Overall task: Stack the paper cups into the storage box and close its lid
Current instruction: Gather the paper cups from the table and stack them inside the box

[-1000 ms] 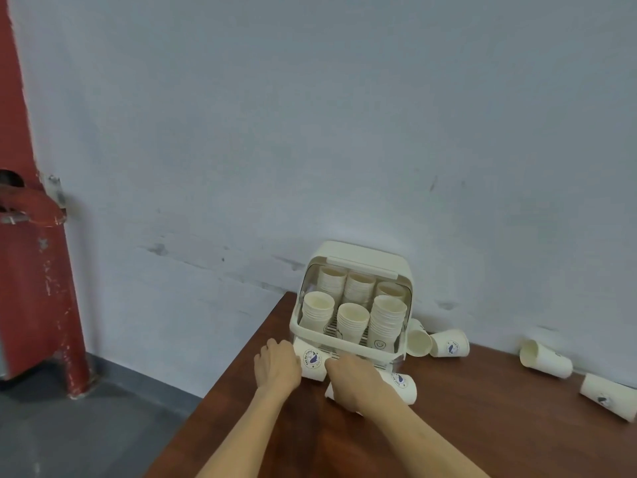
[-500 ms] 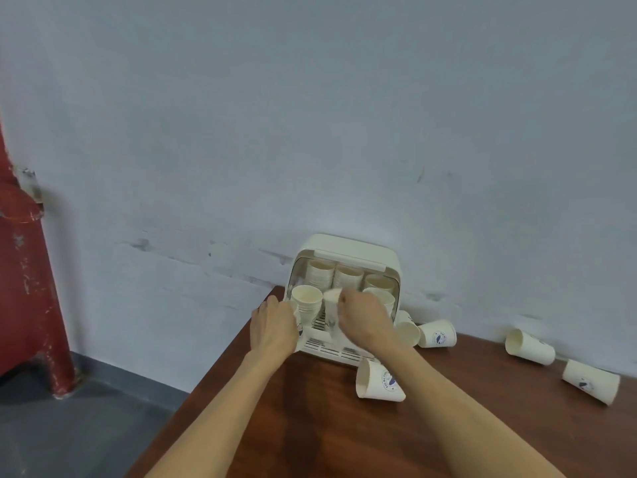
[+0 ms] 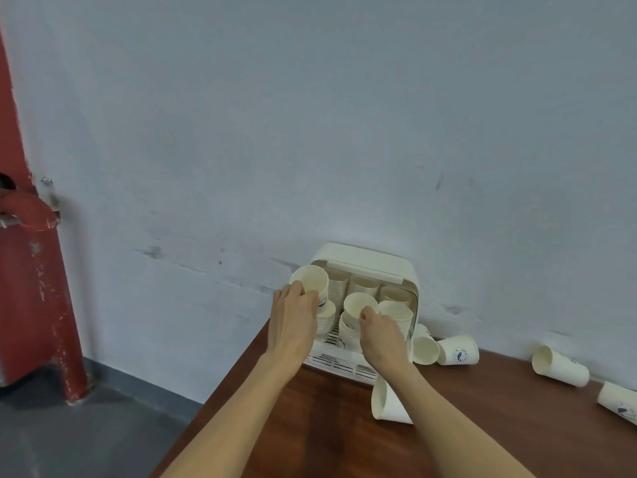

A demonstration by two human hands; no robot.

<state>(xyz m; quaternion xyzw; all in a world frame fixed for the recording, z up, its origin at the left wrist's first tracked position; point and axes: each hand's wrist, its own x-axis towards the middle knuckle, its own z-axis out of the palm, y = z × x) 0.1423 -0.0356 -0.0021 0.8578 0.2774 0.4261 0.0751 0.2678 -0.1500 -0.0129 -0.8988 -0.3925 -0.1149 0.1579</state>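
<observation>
the storage box (image 3: pixel 365 267) stands at the back of the brown bench (image 3: pixel 327 429), against the pale wall (image 3: pixel 310 115), with its lid (image 3: pixel 363 270) raised and its front open. stacks of paper cups fill it: a rear row (image 3: pixel 362 288) and a front row, mouths up.

the left hand (image 3: pixel 294 320) is at the box's left front corner, its fingers (image 3: pixel 296 291) curled round a single cup (image 3: pixel 310 282) held above the left front stack (image 3: pixel 325 317), mouth tilted toward the camera. the right hand (image 3: pixel 382 334) reaches into the middle of the box, its fingers (image 3: pixel 367 313) pinching the near rim of a cup (image 3: pixel 360 307) that sits on the middle front stack (image 3: pixel 348 331). the right front stack (image 3: pixel 396 313) is just beside that hand.

loose cups lie on their sides on the bench: one (image 3: pixel 387 405) in front of the box, partly hidden under the right forearm, two (image 3: pixel 444 350) just beside the box's right wall, and two more (image 3: pixel 560 370) well apart to the right near the wall, the farthest (image 3: pixel 618 401) cut by the frame edge.

a red pipe (image 3: pixel 31 270) rises from the grey floor (image 3: pixel 86 436) at left.
</observation>
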